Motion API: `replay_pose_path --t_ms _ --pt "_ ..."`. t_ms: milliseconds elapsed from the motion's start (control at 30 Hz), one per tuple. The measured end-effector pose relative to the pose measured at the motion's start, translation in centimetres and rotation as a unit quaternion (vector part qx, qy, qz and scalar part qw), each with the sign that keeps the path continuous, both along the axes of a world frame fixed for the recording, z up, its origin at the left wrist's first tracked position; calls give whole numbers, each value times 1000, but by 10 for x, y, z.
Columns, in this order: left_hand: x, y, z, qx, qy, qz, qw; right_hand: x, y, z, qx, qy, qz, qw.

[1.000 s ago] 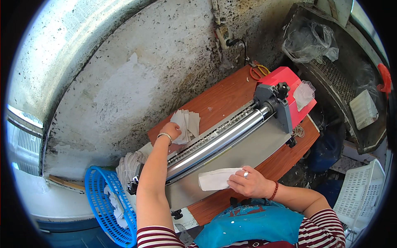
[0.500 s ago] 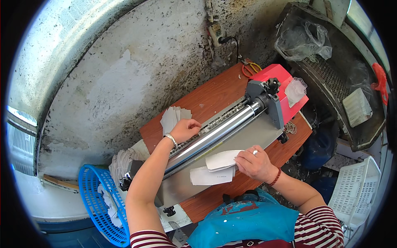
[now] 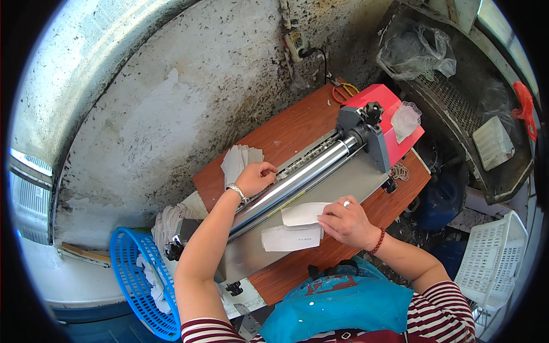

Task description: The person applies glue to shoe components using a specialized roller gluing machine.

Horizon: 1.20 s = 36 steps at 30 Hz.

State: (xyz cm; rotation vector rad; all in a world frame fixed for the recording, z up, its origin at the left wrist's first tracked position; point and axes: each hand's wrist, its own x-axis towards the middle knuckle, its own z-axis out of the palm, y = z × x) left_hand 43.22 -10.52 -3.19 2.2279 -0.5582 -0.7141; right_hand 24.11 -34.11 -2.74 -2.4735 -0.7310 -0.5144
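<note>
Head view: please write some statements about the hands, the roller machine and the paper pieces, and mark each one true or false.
1. The right hand rests on white paper pieces on the machine's tray. True.
2. The left hand holds scissors. False: it reaches over the metal roller to a fanned paper stack.
3. The machine's end housing is green. False: it is red.
4. A blue basket stands at the left. True.
</note>
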Motion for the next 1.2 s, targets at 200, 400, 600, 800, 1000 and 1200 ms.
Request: replay_pose_path --t_ms 200,400,600,800,1000,1200 --pt "-4 -6 -5 -11 7 7 1000 7 -4 -2 -51 -91 -30 994" --pt "3 -16 -14 2 10 -8 1000 22 7 -2 -95 -90 -43 990" --pt "16 -11 -24 -10 35 2 999 22 9 -1 -45 -35 -25 998" --pt "37 5 -29 -11 7 100 995 15 2 2 -32 5 -9 999" --pt "70 59 -39 61 -219 306 925 10 -3 -1 -54 -26 -11 998" --pt "59 72 -43 358 -202 143 900 11 -2 -2 -60 -31 -18 998"
